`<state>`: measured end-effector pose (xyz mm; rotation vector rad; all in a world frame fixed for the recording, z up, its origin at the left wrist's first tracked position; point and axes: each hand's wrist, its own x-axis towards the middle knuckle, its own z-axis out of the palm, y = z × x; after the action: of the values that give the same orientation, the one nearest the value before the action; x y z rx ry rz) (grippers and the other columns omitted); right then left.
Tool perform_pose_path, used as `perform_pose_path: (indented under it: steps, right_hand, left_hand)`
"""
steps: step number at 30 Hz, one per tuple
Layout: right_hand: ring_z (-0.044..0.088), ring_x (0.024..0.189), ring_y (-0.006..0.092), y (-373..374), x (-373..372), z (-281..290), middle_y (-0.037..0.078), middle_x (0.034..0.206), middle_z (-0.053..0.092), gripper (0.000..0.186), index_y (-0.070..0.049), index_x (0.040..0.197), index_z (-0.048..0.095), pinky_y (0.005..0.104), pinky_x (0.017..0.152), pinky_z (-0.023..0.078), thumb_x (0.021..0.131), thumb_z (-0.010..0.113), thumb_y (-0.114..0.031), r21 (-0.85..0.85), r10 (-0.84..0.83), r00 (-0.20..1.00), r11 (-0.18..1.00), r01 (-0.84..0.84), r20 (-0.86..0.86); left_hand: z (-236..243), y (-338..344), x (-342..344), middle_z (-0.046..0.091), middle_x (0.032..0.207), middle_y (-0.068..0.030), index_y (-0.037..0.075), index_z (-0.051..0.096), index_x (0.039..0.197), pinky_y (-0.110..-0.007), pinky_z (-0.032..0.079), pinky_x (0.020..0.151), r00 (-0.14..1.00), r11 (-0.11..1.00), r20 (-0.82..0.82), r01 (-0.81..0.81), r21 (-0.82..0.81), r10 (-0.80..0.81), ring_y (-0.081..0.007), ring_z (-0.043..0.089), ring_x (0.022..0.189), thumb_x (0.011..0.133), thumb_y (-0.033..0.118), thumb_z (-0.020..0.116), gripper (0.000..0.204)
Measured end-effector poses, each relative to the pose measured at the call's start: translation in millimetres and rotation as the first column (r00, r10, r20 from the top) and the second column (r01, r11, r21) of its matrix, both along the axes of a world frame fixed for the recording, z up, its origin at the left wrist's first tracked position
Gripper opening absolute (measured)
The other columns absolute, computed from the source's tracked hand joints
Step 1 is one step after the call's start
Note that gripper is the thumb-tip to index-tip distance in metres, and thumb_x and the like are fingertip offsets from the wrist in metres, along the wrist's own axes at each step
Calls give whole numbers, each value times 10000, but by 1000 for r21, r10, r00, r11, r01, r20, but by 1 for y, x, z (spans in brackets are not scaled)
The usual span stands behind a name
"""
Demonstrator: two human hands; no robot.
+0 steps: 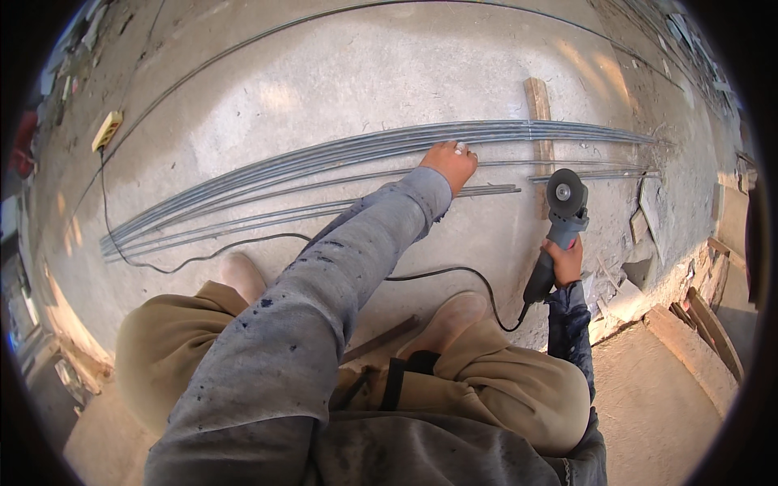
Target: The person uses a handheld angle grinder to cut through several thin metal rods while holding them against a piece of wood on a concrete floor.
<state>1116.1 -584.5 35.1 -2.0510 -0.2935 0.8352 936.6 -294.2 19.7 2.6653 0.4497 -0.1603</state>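
My left hand (451,166) reaches over the bundle of long thin metal rods (324,152) on the floor. Its fingers are curled down, partly hidden, at a single rod (506,163) just on the near side of the bundle. In my right hand (565,263) is a grey and black angle grinder (541,275), gripped round its body. The grinder's dark disc (566,193) points away from me, beside the near ends of shorter cut rods (490,190). A wooden board (538,101) lies crosswise under the rods near their right part.
A black power cord (454,270) runs from the grinder across the floor past my feet toward a yellowish socket box (107,131) at far left. A long cable (267,34) curves along the back. Broken slabs (648,215) and wooden planks (693,352) lie at right.
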Motion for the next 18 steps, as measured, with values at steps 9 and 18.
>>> perform_pose_path:
  steps: [9, 18]
  right_hand:
    - [591, 824, 158, 12, -7, 6, 63, 939, 620, 472, -7, 1098, 538, 299, 746, 482, 673, 731, -78, -48, 102, 992, 994, -99, 68]
    - [586, 808, 166, 38, -16, 14, 77, 909, 625, 466, 2, 1062, 562, 302, 733, 475, 639, 720, -114, -134, 213, 962, 972, -191, 174]
  left_hand:
    - [-31, -14, -19, 594, 1117, -161, 13, 645, 1027, -407, 516, 858, 987, 969, -41, -163, -185, 158, -335, 608, 993, 846, 65, 522, 225]
    - [-34, -9, -19, 642, 997, -175, 58, 661, 1032, -427, 505, 810, 989, 928, -34, -150, -342, 147, -342, 623, 926, 923, 162, 490, 228]
